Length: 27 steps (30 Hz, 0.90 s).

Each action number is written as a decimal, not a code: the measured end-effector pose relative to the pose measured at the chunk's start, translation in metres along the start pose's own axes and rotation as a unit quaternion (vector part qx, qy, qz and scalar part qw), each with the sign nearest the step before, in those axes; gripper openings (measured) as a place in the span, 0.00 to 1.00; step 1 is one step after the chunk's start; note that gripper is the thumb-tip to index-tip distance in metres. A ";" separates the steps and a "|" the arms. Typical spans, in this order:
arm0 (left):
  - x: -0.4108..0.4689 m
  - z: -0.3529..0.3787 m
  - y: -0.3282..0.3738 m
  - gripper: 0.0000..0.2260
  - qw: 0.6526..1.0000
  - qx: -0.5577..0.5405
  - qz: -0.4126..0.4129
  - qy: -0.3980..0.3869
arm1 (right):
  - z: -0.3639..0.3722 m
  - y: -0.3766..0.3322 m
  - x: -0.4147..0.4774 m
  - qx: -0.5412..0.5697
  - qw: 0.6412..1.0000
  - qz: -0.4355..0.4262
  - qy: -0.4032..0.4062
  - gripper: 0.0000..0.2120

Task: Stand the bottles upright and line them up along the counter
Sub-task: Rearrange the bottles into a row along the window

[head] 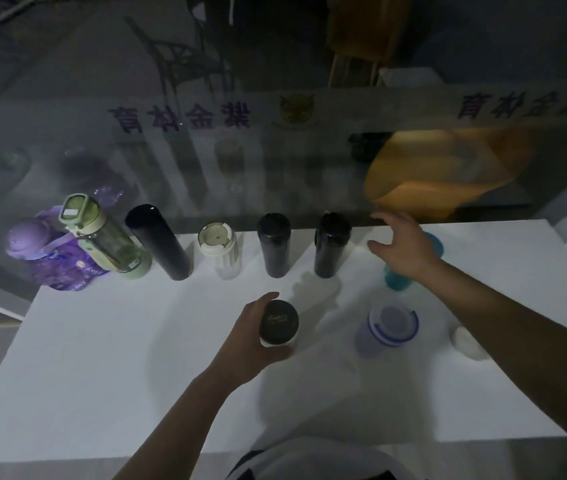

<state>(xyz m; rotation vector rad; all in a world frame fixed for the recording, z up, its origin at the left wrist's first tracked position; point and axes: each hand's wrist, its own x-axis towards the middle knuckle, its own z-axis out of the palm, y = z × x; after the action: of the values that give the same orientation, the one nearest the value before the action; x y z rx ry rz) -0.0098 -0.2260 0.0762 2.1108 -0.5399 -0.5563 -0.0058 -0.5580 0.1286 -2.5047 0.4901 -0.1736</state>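
Several bottles stand upright in a row along the back of the white counter (108, 368): a purple jug (43, 254), a green bottle (102, 237), a tall black flask (157, 242), a white-lidded clear bottle (219, 251), and two black flasks (274, 249) (331, 249). My left hand (250, 344) grips a dark-lidded bottle (279, 322) standing mid-counter. My right hand (403, 245) hovers with fingers spread over a teal bottle (398, 280) at the row's right end, mostly hiding it. A clear bottle with a blue-ringed lid (387, 329) stands to the right.
A glass wall (275, 161) with printed characters runs right behind the row. A small white cap-like object (465, 341) lies near my right forearm. Behind the glass sits something orange (441, 168). The counter's front edge is close to my body.
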 end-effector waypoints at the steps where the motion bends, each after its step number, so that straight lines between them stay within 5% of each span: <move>1: 0.001 0.000 0.000 0.41 1.000 0.005 0.002 -0.001 | -0.006 0.007 -0.003 -0.011 1.000 0.011 0.021 0.27; 6: 0.010 -0.004 -0.002 0.39 0.999 0.029 0.011 -0.009 | -0.025 0.038 -0.025 -0.030 0.990 0.138 0.026 0.32; 14: 0.017 0.001 0.000 0.38 0.999 0.035 0.030 -0.023 | -0.009 0.055 -0.030 0.020 0.981 0.191 -0.022 0.45; 22: 0.017 0.016 0.018 0.38 0.999 0.034 0.017 -0.028 | -0.012 0.061 0.010 -0.042 0.985 0.162 -0.043 0.28; 27: 0.014 0.029 0.028 0.38 0.999 0.032 -0.010 -0.012 | -0.019 0.061 0.036 -0.032 0.993 0.094 -0.071 0.28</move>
<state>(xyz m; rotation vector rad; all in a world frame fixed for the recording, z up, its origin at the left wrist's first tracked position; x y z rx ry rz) -0.0200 -0.2673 0.0818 2.1746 -0.5564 -0.5834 0.0046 -0.6286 0.1101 -2.4932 0.6773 0.0946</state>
